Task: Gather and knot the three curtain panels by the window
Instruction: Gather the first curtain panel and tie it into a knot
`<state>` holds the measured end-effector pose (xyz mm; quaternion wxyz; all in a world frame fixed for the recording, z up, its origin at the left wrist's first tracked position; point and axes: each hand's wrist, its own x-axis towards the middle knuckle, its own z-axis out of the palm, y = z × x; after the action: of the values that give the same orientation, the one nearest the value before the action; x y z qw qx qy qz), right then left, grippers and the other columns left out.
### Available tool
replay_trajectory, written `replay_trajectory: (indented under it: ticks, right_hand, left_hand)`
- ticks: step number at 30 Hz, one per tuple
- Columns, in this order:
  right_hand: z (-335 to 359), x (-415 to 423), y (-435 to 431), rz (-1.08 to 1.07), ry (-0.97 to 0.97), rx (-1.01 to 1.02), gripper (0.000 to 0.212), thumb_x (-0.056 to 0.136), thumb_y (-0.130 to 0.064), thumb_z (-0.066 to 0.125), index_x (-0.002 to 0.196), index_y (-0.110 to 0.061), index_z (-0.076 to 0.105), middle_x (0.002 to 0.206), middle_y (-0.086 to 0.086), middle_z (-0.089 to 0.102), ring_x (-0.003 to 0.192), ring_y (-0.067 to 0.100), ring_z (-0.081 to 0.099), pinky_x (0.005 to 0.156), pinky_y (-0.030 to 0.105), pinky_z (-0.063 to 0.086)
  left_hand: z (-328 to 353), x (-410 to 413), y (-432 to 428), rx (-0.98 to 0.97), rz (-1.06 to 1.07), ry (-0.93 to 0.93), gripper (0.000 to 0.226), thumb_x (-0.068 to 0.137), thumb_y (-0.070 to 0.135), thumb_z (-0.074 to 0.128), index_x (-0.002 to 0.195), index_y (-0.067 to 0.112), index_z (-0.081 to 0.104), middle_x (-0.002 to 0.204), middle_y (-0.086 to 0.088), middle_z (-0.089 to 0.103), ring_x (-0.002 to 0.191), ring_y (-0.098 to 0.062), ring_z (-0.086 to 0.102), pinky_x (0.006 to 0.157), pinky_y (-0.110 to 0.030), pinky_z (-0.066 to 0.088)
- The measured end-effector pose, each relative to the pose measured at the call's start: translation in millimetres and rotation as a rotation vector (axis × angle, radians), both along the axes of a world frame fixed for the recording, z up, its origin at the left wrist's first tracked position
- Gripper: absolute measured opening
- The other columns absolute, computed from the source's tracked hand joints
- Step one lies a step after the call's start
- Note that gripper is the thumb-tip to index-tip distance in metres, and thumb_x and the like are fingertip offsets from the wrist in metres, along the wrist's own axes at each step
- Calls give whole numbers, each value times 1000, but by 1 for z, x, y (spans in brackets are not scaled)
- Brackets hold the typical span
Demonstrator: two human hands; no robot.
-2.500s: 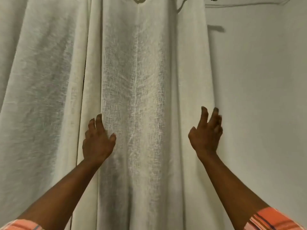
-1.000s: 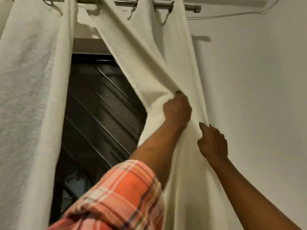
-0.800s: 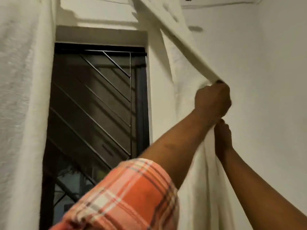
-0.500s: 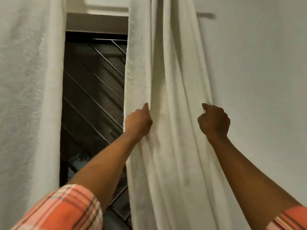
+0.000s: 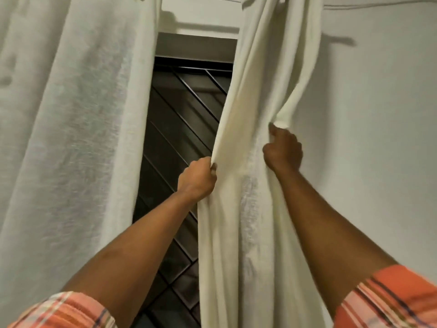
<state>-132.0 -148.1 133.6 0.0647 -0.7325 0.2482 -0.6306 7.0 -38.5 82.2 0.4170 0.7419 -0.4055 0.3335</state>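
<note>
Fabric of the right curtain panel (image 5: 246, 233) hangs with its long axis close to vertical, its top bunched at the upper edge of the view and its lower end running out at the bottom. It sits between the dark window opening and the bare wall (image 5: 378, 150). The left hand (image 5: 197, 179) is clenched round the panel's left edge, with the cloth pulled into a ridge above the knuckles. The right hand (image 5: 282, 150), a little higher, has its fingers curled round a fold at the panel's right edge, so the cloth between the two hands is drawn narrow and creased lengthwise. The left curtain panel (image 5: 71, 138) hangs broad and loose on the other side of the opening, well apart from both hands. Between the panels shows a dark window grille (image 5: 182, 129) with slanting bars, under a grey window frame (image 5: 196, 47). The wall is pale and plain, and a thin cord (image 5: 378, 4) runs along its top. Two panels, two hands and two forearms are in view, with an orange plaid left sleeve (image 5: 63, 311) and right sleeve (image 5: 387, 299) at the bottom corners.
</note>
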Motion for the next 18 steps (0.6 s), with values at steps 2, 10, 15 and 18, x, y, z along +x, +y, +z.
replay_trajectory:
  ticks: [2, 10, 15, 18]
  right_hand:
    - [14, 44, 50, 59, 60, -107, 52, 86, -12, 49, 134, -32, 50, 127, 7, 58, 115, 33, 55, 91, 35, 44]
    - [31, 157, 209, 357, 351, -423, 55, 88, -11, 47, 140, -26, 43, 141, 4, 46, 124, 30, 48, 97, 36, 41]
    - [-11, 143, 121, 159, 403, -312, 56, 90, -10, 40, 143, -29, 40, 139, 5, 49, 125, 28, 47, 99, 38, 37]
    - [-42, 107, 59, 70, 292, -164, 62, 88, -1, 39, 144, -26, 40, 140, 8, 50, 125, 28, 49, 98, 39, 42]
  left_hand:
    - [4, 14, 18, -41, -31, 22, 26, 95, 32, 40, 108, 19, 60, 101, -5, 65, 91, -29, 62, 81, -47, 53]
    - [-9, 105, 130, -258, -101, 113, 25, 87, 31, 57, 99, 11, 66, 96, -8, 65, 97, -35, 63, 77, -40, 49]
    - [-5, 112, 135, -175, 54, 129, 29, 95, 30, 48, 103, 7, 66, 98, -22, 67, 94, -37, 63, 74, -38, 46]
    - [-7, 98, 112, -101, 32, 63, 30, 98, 29, 46, 106, 5, 61, 102, -16, 63, 102, -36, 59, 78, -36, 45]
